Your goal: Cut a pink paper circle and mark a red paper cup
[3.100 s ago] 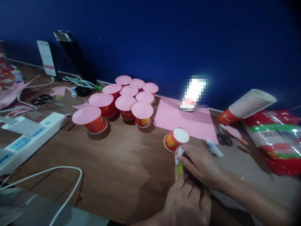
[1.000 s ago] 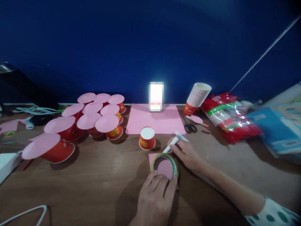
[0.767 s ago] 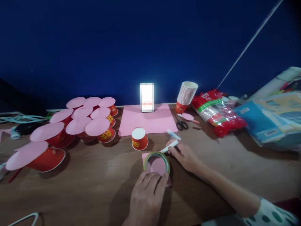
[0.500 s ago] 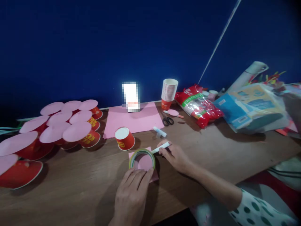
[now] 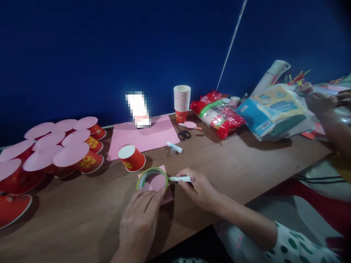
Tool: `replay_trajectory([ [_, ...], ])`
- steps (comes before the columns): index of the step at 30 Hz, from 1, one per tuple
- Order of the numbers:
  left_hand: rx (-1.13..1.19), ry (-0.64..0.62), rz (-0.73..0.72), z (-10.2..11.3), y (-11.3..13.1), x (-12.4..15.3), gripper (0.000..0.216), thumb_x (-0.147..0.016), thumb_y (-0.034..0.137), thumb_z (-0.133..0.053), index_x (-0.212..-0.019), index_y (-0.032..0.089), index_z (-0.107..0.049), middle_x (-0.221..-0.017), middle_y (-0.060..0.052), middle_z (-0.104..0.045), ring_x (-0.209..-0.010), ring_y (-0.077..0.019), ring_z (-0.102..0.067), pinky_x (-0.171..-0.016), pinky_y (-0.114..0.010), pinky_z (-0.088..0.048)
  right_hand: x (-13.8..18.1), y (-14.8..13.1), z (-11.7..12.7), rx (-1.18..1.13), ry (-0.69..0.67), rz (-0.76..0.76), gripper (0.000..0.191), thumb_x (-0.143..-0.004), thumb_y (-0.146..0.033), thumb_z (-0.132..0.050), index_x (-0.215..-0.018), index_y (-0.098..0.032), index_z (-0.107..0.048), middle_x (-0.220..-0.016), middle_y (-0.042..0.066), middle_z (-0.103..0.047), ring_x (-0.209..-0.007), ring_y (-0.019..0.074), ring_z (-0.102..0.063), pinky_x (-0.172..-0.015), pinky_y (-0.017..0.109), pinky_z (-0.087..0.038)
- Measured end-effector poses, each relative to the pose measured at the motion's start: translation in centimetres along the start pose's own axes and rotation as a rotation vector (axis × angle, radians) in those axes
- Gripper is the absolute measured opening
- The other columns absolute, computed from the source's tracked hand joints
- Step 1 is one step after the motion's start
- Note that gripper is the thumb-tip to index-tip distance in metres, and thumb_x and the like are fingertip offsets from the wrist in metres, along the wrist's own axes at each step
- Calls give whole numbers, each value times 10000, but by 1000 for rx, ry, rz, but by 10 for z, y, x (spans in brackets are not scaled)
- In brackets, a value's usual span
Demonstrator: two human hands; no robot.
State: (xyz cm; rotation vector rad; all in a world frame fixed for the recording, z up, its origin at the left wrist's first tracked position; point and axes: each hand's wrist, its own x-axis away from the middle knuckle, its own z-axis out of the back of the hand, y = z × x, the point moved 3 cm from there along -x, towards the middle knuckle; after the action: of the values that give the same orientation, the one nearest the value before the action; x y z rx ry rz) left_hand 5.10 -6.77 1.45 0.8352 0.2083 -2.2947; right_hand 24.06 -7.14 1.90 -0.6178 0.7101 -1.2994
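Observation:
A roll of tape [image 5: 166, 175] with a yellow-green rim lies flat on a small square of pink paper [image 5: 168, 197]. The fingers of my left hand [image 5: 142, 215] press over its near edge and hold it down. In my right hand [image 5: 201, 190] is a white marker pen [image 5: 184, 179], pinched between thumb and fingers. Its greenish tip points left, close against the tape roll's right side; whether it touches the paper I cannot tell. Just beyond the roll, a red paper cup [image 5: 135, 159] stands upside down with its white base up.
Upturned red cups topped with pink paper discs [image 5: 71, 154] fill the left. Larger pink sheets [image 5: 153, 136], a blurred-out phone-like shape [image 5: 138, 109], stacked cups [image 5: 182, 102], scissors [image 5: 184, 135], a glue stick [image 5: 174, 147] and plastic packs [image 5: 219, 113] lie behind. Another person's hand [image 5: 320, 102] is far right.
The view has swung right, so things sit further left. My right hand has turned the marker nearly level, its tip now lower along the roll's right side. Another person's hands have appeared at right.

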Motion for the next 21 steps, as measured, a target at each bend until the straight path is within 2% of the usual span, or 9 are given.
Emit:
replay_trajectory([
  [13, 9, -29, 1, -1, 0, -1, 259, -831, 122, -492, -1053, 203, -597, -851, -33, -660, -837, -152, -609, -905, -370, -426, 23, -10, -7, 10, 15, 145, 185, -896, -209, -391, -1004, -175, -538, -945, 63, -616, -904, 168, -551, -817, 287, -417],
  [21, 53, -82, 34, -4, -1, 0, 272, -834, 113, -482, -1063, 219, -583, -860, -26, -654, -837, -156, -592, -919, -392, -409, 27, -16, -3, 22, 51, 210, 179, -889, -193, -398, -987, -168, -546, -918, 62, -619, -861, 158, -557, -795, 283, -430],
])
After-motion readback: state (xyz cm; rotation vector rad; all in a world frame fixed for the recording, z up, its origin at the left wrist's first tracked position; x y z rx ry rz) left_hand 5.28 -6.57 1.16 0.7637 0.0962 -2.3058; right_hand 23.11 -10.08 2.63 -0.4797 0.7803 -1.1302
